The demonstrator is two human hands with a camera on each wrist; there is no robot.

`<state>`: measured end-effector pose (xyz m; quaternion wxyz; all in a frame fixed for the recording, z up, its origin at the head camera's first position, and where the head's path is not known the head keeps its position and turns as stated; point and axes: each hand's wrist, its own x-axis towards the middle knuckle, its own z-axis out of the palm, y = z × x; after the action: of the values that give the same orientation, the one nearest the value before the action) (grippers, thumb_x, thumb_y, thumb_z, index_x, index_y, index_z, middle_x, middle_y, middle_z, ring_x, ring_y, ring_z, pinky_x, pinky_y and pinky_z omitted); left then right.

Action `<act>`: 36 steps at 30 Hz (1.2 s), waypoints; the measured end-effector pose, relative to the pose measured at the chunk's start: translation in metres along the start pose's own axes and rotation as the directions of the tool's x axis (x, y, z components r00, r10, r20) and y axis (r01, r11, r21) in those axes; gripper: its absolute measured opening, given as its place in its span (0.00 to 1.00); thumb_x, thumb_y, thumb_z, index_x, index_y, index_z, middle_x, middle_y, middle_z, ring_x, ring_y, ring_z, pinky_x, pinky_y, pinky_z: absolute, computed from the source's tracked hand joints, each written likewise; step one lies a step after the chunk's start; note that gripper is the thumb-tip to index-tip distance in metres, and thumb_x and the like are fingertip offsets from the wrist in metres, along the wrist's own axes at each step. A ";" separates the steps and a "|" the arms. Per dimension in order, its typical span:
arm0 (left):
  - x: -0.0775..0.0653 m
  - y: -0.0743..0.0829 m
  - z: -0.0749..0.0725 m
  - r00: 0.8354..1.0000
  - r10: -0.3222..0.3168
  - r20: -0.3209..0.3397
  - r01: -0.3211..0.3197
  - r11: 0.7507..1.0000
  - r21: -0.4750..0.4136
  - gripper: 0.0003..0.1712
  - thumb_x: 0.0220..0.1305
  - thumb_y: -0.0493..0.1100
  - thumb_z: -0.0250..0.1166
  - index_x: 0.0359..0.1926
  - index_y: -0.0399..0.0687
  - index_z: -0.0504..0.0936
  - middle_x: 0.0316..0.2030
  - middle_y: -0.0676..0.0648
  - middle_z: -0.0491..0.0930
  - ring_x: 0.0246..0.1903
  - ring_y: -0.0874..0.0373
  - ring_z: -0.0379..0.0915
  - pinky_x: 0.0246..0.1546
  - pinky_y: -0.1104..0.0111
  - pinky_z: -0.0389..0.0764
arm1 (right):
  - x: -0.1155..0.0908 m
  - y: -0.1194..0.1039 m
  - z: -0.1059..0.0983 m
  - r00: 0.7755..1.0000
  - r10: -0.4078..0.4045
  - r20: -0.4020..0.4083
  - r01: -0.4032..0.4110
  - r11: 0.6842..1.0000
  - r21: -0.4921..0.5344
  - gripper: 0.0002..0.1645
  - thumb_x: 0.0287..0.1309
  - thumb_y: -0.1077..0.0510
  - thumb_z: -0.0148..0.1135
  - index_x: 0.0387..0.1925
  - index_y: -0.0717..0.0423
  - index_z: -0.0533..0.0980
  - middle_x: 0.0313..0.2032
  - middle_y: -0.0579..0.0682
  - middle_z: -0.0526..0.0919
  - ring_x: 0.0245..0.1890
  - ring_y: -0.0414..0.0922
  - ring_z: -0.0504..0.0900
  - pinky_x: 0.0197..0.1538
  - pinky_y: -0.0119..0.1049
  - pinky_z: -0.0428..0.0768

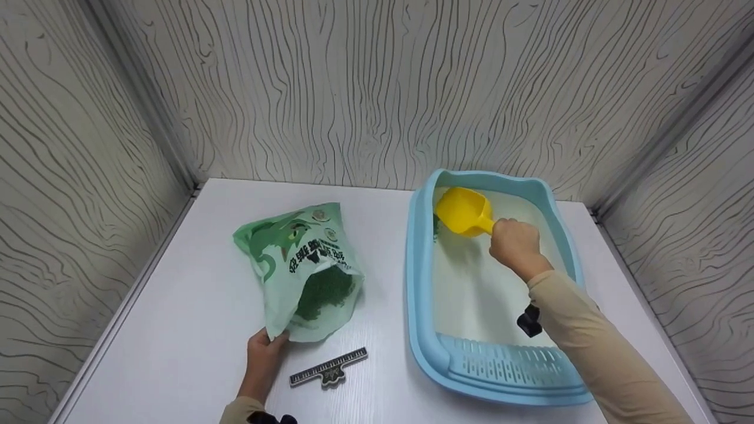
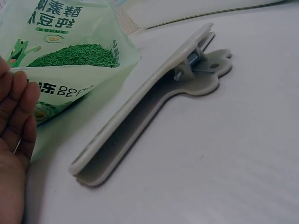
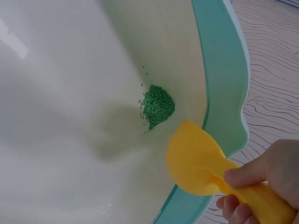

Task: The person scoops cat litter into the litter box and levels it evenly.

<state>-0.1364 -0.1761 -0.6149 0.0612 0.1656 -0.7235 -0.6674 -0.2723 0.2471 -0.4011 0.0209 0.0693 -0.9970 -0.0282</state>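
Note:
My right hand (image 1: pixel 517 244) grips the handle of a yellow scoop (image 1: pixel 462 211), held tilted over the far left corner of a light blue litter box (image 1: pixel 416 282). In the right wrist view, a small heap of green pellets (image 3: pixel 158 106) lies on the box's white floor beside the scoop (image 3: pixel 194 161). At the table's left, my left hand (image 1: pixel 266 354) pinches the near edge of a green-and-white litter bag (image 1: pixel 277 259). The bag lies with its mouth toward me, green pellets (image 1: pixel 324 291) showing inside.
A long-jawed bag clip (image 1: pixel 330 370) with a decorated handle lies on the white table (image 1: pixel 159 330), right of my left hand. A slotted step (image 1: pixel 506 362) forms the near end of the litter box. Wood-patterned panels (image 1: pixel 365 88) enclose the table at the back and sides.

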 end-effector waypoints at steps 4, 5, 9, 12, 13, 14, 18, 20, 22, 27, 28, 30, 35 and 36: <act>0.000 0.000 0.000 1.000 0.014 -0.001 -0.014 1.000 0.002 0.16 0.59 0.32 0.63 0.45 0.22 0.79 0.28 0.70 0.79 0.32 0.77 0.70 0.39 0.82 0.73 | -0.007 0.001 0.001 0.997 0.040 0.061 -0.042 0.999 0.035 0.14 0.59 0.59 0.56 0.33 0.72 0.73 0.19 0.55 0.70 0.20 0.50 0.70 0.25 0.41 0.75; -0.001 0.000 0.000 1.000 0.016 -0.003 -0.016 1.000 0.001 0.16 0.59 0.32 0.63 0.45 0.22 0.79 0.28 0.69 0.80 0.32 0.77 0.70 0.39 0.82 0.73 | -0.009 0.001 0.001 0.996 0.051 0.073 -0.054 0.997 0.047 0.15 0.61 0.59 0.55 0.33 0.72 0.72 0.19 0.54 0.69 0.20 0.49 0.70 0.25 0.40 0.73; -0.001 0.001 0.001 1.000 0.028 -0.003 -0.028 1.000 -0.007 0.15 0.59 0.32 0.63 0.45 0.22 0.79 0.29 0.68 0.81 0.31 0.76 0.71 0.39 0.82 0.73 | -0.017 0.001 0.002 0.991 0.093 0.093 -0.100 0.991 0.085 0.18 0.65 0.56 0.50 0.35 0.72 0.71 0.19 0.54 0.68 0.20 0.50 0.71 0.24 0.38 0.70; -0.002 0.001 0.000 1.000 0.028 0.001 -0.028 0.999 -0.017 0.15 0.59 0.32 0.63 0.45 0.22 0.79 0.28 0.69 0.80 0.31 0.76 0.70 0.39 0.82 0.73 | -0.021 0.000 0.001 0.990 0.108 0.088 -0.117 0.987 0.111 0.20 0.66 0.54 0.49 0.37 0.73 0.70 0.19 0.55 0.69 0.20 0.51 0.72 0.25 0.39 0.72; -0.002 0.001 0.000 1.000 0.029 0.003 -0.029 0.999 -0.021 0.15 0.59 0.31 0.62 0.45 0.21 0.78 0.28 0.70 0.80 0.31 0.77 0.70 0.39 0.82 0.73 | -0.023 0.000 0.001 0.990 0.109 0.084 -0.119 0.985 0.122 0.20 0.66 0.54 0.49 0.37 0.73 0.71 0.19 0.55 0.69 0.20 0.51 0.72 0.25 0.39 0.72; -0.002 0.001 0.000 1.000 0.031 0.005 -0.031 0.999 -0.022 0.15 0.59 0.31 0.62 0.45 0.21 0.78 0.28 0.71 0.80 0.31 0.77 0.70 0.38 0.82 0.73 | -0.025 -0.001 0.000 0.991 0.109 0.083 -0.120 0.984 0.134 0.20 0.66 0.55 0.49 0.37 0.73 0.71 0.19 0.55 0.70 0.21 0.51 0.72 0.25 0.40 0.72; -0.002 0.001 0.000 0.999 0.043 0.009 -0.042 0.999 -0.025 0.16 0.60 0.31 0.62 0.47 0.20 0.78 0.28 0.74 0.79 0.32 0.79 0.71 0.39 0.83 0.73 | -0.033 -0.002 0.001 0.991 0.108 0.075 -0.120 0.976 0.181 0.20 0.65 0.55 0.50 0.35 0.73 0.71 0.19 0.55 0.70 0.20 0.51 0.72 0.26 0.40 0.73; -0.002 0.001 -0.001 0.999 0.040 0.009 -0.040 0.999 -0.019 0.16 0.60 0.31 0.62 0.47 0.20 0.78 0.28 0.74 0.78 0.32 0.79 0.71 0.39 0.83 0.73 | -0.038 -0.002 0.001 0.990 0.115 0.084 -0.130 0.970 0.205 0.19 0.66 0.55 0.50 0.35 0.73 0.71 0.19 0.54 0.69 0.21 0.50 0.72 0.27 0.39 0.72; -0.002 0.001 -0.001 0.999 0.036 0.011 -0.035 0.999 -0.016 0.16 0.60 0.31 0.62 0.47 0.21 0.78 0.28 0.74 0.78 0.32 0.79 0.70 0.39 0.84 0.73 | -0.043 -0.002 0.003 0.988 0.122 0.091 -0.140 0.963 0.231 0.19 0.66 0.55 0.50 0.36 0.72 0.71 0.19 0.54 0.69 0.21 0.49 0.71 0.28 0.39 0.72; -0.002 0.000 -0.001 0.999 0.027 0.018 -0.027 1.000 -0.016 0.17 0.60 0.32 0.62 0.47 0.21 0.78 0.29 0.72 0.79 0.32 0.79 0.70 0.40 0.83 0.73 | -0.055 -0.002 0.006 0.983 0.150 0.108 -0.175 0.943 0.284 0.19 0.65 0.54 0.53 0.36 0.72 0.72 0.20 0.54 0.69 0.22 0.48 0.70 0.30 0.38 0.71; -0.002 0.000 -0.001 1.000 0.024 0.018 -0.023 1.000 -0.014 0.17 0.60 0.32 0.62 0.48 0.22 0.78 0.29 0.72 0.79 0.33 0.79 0.70 0.40 0.83 0.73 | -0.057 -0.001 0.007 0.982 0.154 0.111 -0.180 0.940 0.288 0.19 0.65 0.54 0.53 0.36 0.71 0.72 0.20 0.54 0.69 0.22 0.48 0.70 0.30 0.37 0.71; -0.002 0.000 -0.001 1.000 0.020 0.018 -0.020 1.000 -0.014 0.17 0.60 0.32 0.62 0.48 0.22 0.78 0.29 0.72 0.79 0.33 0.79 0.70 0.40 0.83 0.73 | -0.061 -0.001 0.007 0.979 0.162 0.121 -0.192 0.936 0.294 0.20 0.64 0.54 0.54 0.37 0.71 0.72 0.21 0.54 0.69 0.22 0.48 0.70 0.30 0.36 0.71; -0.002 0.001 -0.001 1.000 0.015 0.013 -0.014 1.000 -0.009 0.16 0.60 0.32 0.62 0.47 0.22 0.78 0.28 0.72 0.79 0.31 0.77 0.70 0.39 0.83 0.73 | -0.070 0.002 0.008 0.977 0.171 0.129 -0.202 0.935 0.292 0.20 0.63 0.53 0.56 0.37 0.70 0.72 0.20 0.53 0.69 0.21 0.47 0.69 0.28 0.35 0.69; -0.002 0.001 -0.001 1.000 0.013 0.011 -0.013 1.000 -0.006 0.16 0.60 0.32 0.62 0.47 0.22 0.78 0.28 0.72 0.79 0.31 0.77 0.69 0.39 0.83 0.73 | -0.072 0.003 0.008 0.977 0.173 0.125 -0.203 0.935 0.291 0.19 0.62 0.53 0.56 0.36 0.70 0.72 0.20 0.53 0.69 0.21 0.47 0.69 0.28 0.35 0.69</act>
<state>-0.1345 -0.1760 -0.6135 0.0620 0.1568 -0.7228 -0.6701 -0.2021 0.2600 -0.4115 -0.0362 -0.0254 -0.9914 0.1233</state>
